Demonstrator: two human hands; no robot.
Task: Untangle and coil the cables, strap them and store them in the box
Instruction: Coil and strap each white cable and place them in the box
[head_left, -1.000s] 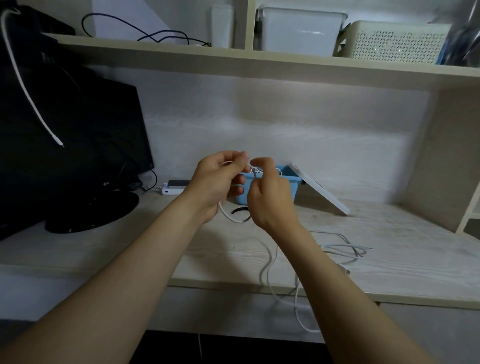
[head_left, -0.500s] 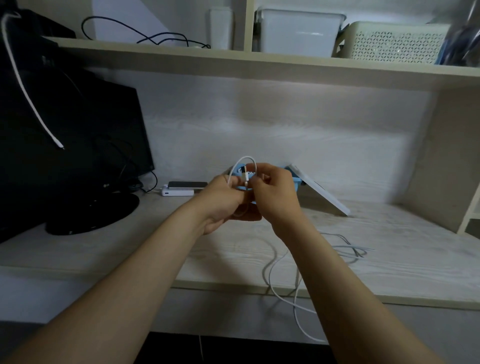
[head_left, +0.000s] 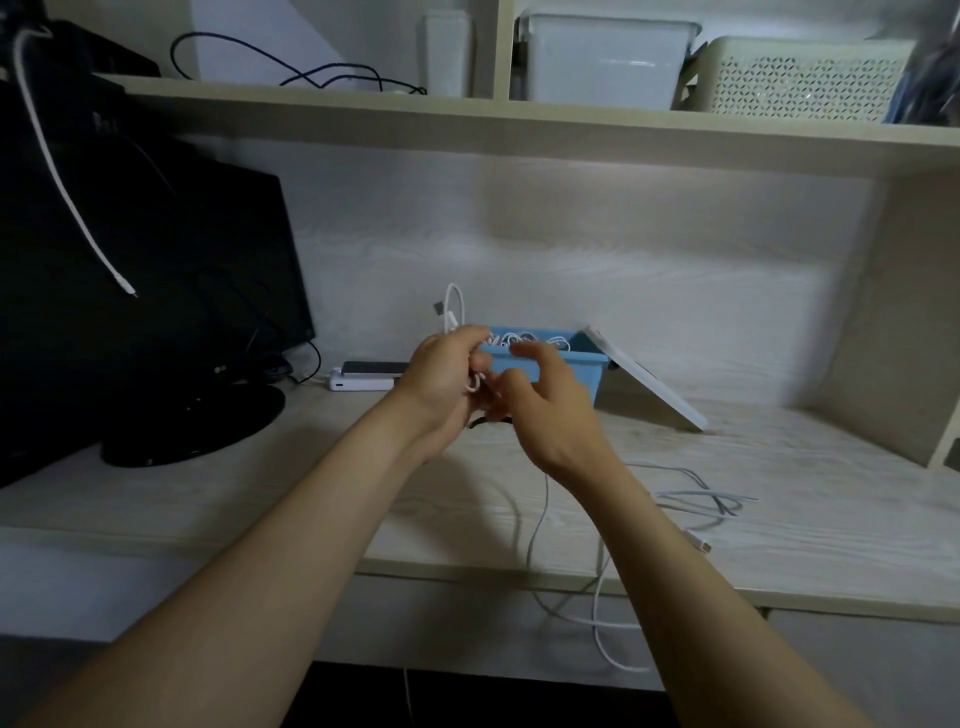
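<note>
My left hand (head_left: 441, 379) grips a white cable (head_left: 455, 312) whose plug end loops up above the fist. The rest of that cable hangs down, trails over the desk and dangles past the front edge. My right hand (head_left: 540, 405) is beside the left one, fingers spread and loosely curved, and I cannot tell whether it touches the cable. Just behind both hands stands a blue box (head_left: 582, 364) with white cables coiled inside. Its white lid (head_left: 649, 379) leans against the box's right side. A small dark strap (head_left: 475, 422) lies on the desk under my hands.
A black monitor (head_left: 156, 291) on a round stand fills the left. A white power bank (head_left: 363, 383) with a phone on it lies beside it. More grey cable (head_left: 696, 493) is bundled on the desk at right. The shelf above holds a white bin (head_left: 602, 57) and a basket (head_left: 800, 78).
My right hand let go of the cable end and opened, moving slightly right. The left hand kept hold, and the cable's loop now stands higher above it.
</note>
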